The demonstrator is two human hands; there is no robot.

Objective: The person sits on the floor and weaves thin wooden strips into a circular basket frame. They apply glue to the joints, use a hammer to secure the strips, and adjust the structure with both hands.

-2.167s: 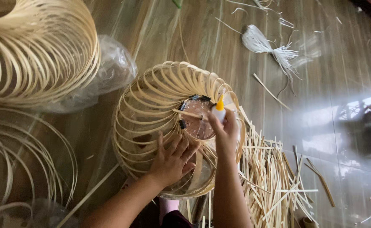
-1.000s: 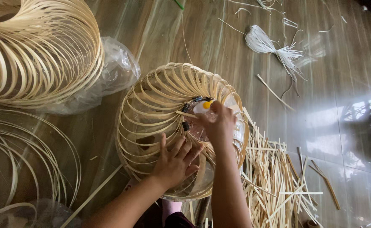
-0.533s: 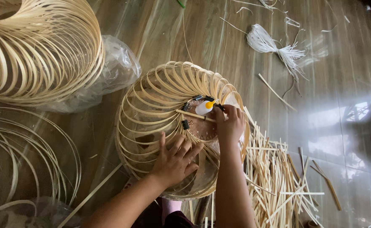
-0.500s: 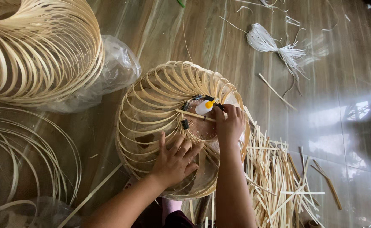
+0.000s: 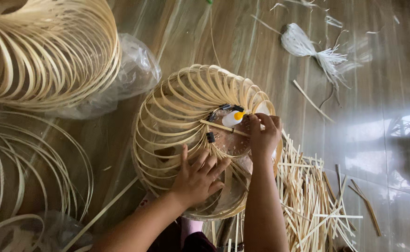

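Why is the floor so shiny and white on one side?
In the head view, daylight glares off the glossy wooden floor at right, with a dark shadow beside it; the bamboo lampshade frame and both hands stay sharp, though the clear plastic bag gleams too.

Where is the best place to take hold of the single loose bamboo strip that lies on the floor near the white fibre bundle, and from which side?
Probably pinch the loose bamboo strip at its middle from above, fingers across its width. It lies flat and slanted on the wooden floor, clear of the white fibre bundle.
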